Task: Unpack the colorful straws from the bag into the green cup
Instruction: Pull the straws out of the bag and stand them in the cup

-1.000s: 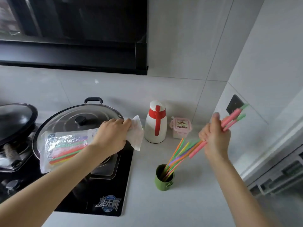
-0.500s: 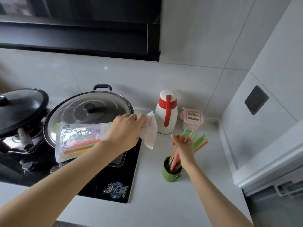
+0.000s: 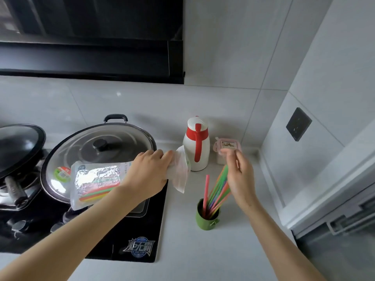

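My left hand [image 3: 150,171] grips the open end of the clear straw bag [image 3: 95,177] and holds it above the stove; several colorful straws [image 3: 97,194] still lie inside it. The small green cup [image 3: 206,220] stands on the counter to the right of the stove. A bunch of straws [image 3: 217,191] stands in it, leaning right against my right hand [image 3: 237,175], while one pink straw stands apart on the left. That hand hovers just above the cup with its fingers loosely spread.
Under the bag sits a wok with a glass lid [image 3: 97,147] on the black stove [image 3: 121,230], with a second pan [image 3: 18,145] at far left. A white-and-red flask [image 3: 195,145] and a pink-lidded box [image 3: 227,145] stand behind the cup. The wall with a socket [image 3: 298,123] closes the right side.
My right hand came down from high on the right, lowered the bunch of straws into the cup and has opened its fingers. The left hand kept hold of the bag.
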### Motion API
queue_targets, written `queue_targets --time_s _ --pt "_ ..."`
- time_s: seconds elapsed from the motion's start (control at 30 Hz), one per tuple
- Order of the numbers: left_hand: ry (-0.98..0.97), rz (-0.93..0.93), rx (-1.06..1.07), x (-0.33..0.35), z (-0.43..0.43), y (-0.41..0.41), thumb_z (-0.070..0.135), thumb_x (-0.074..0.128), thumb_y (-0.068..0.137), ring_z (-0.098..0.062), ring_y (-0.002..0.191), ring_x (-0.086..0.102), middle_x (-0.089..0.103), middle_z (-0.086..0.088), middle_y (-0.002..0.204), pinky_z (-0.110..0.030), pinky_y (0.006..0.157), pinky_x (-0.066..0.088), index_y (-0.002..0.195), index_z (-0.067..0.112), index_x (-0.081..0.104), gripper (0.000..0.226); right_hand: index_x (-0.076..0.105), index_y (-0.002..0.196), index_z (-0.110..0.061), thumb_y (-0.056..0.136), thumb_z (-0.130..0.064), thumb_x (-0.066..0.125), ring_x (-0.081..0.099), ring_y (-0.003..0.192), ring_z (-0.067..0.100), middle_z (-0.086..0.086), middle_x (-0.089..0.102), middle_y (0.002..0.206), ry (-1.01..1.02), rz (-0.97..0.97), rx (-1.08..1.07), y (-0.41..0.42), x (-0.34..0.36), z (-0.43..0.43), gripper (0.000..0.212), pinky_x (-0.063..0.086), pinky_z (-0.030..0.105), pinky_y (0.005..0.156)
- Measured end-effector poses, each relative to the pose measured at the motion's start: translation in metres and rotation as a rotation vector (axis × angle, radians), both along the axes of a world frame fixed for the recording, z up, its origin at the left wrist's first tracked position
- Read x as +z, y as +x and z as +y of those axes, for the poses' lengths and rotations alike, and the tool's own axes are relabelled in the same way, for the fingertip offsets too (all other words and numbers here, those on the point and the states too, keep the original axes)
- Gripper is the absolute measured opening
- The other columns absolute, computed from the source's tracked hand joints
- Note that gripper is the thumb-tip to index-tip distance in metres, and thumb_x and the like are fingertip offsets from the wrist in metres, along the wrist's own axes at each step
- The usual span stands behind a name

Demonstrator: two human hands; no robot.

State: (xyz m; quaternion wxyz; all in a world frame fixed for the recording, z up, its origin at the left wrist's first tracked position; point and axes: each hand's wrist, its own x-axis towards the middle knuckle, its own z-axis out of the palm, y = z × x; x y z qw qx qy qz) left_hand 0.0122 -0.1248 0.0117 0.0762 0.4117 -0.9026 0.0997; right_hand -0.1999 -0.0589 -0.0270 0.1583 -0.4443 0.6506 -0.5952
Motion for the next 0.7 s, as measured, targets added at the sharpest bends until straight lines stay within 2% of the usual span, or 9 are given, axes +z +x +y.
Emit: queue_targets --time_s 0.1,0.17,0.2,0.27,0.3,0.43,0.53,0.6,0.7 --pt "-0.086 -0.113 -0.029 0.011 0.000 -0.010 0.014 0.081 0.036 -0.026 0.051 0.056 0.059 -0.003 0.061 -0.030 0.047 0.045 0.093 0.012 0.061 0.060 0.066 0.099 -0.014 0.099 -0.033 0.040 0.063 0.105 0.027 0.007 0.069 0.102 0.173 -0.848 0.204 0.019 0.003 0.000 0.032 0.046 0.040 0.100" --pt "-0.197 -0.213 -0.090 0.026 0.006 -0.024 0.013 0.079 0.041 -0.027 0.058 0.059 0.061 -0.005 0.068 -0.028 0.052 0.045 0.098 0.011 0.060 0.061 0.061 0.114 -0.009 0.096 -0.046 0.040 0.061 0.108 0.030 0.013 0.067 0.113 0.250 -1.179 0.321 0.029 -0.002 -0.001 0.046 0.042 0.047 0.102" --pt "-0.218 -0.282 -0.125 0.033 0.011 -0.033 0.014 0.076 0.053 -0.029 0.069 0.060 0.062 -0.007 0.079 -0.031 0.060 0.046 0.109 0.010 0.055 0.060 0.059 0.121 -0.008 0.095 -0.050 0.039 0.060 0.112 0.031 0.015 0.065 0.121 0.241 -1.318 0.373 0.032 -0.005 -0.001 0.053 0.041 0.049 0.102" --pt "-0.261 -0.408 -0.183 0.035 0.013 -0.046 0.012 0.059 0.078 -0.030 0.094 0.054 0.055 -0.010 0.106 -0.036 0.077 0.041 0.130 0.011 0.033 0.058 0.062 0.121 -0.009 0.094 -0.050 0.039 0.056 0.119 0.034 0.016 0.063 0.126 0.161 -1.554 0.411 0.034 -0.004 -0.001 0.055 0.039 0.053 0.104" --pt "-0.279 -0.462 -0.208 0.038 0.015 -0.051 0.012 0.055 0.082 -0.030 0.098 0.051 0.052 -0.010 0.112 -0.037 0.080 0.038 0.134 0.011 0.025 0.060 0.065 0.115 -0.007 0.094 -0.048 0.038 0.055 0.120 0.036 0.018 0.063 0.124 0.115 -1.639 0.409 0.034 -0.004 -0.002 0.053 0.037 0.054 0.105" --pt "-0.377 -0.597 -0.273 0.048 0.017 -0.061 0.013 0.056 0.084 -0.029 0.103 0.047 0.048 -0.011 0.118 -0.037 0.085 0.036 0.139 0.012 0.018 0.066 0.075 0.092 -0.001 0.095 -0.038 0.040 0.058 0.109 0.038 0.019 0.067 0.106 0.038 -1.719 0.399 0.031 -0.004 -0.003 0.051 0.039 0.053 0.101" --pt "-0.429 -0.667 -0.283 0.056 0.019 -0.068 0.014 0.055 0.086 -0.030 0.106 0.046 0.046 -0.013 0.120 -0.039 0.089 0.035 0.139 0.013 0.016 0.066 0.075 0.095 -0.006 0.092 -0.036 0.047 0.061 0.101 0.035 0.018 0.069 0.101 0.030 -1.706 0.371 0.032 -0.001 -0.003 0.041 0.045 0.046 0.094" --pt "-0.495 -0.729 -0.305 0.058 0.022 -0.072 0.017 0.053 0.087 -0.029 0.105 0.047 0.046 -0.012 0.119 -0.039 0.090 0.036 0.138 0.012 0.018 0.063 0.073 0.100 -0.010 0.091 -0.036 0.048 0.064 0.087 0.031 0.016 0.070 0.098 0.038 -1.691 0.342 0.035 -0.002 -0.006 0.037 0.049 0.037 0.081" --pt "-0.530 -0.824 -0.294 0.057 0.024 -0.077 0.019 0.053 0.087 -0.028 0.102 0.049 0.048 -0.012 0.117 -0.039 0.091 0.037 0.135 0.009 0.022 0.059 0.072 0.100 -0.011 0.095 -0.032 0.044 0.067 0.087 0.031 0.015 0.072 0.094 0.037 -1.658 0.348 0.043 -0.001 -0.011 0.035 0.054 0.042 0.078"
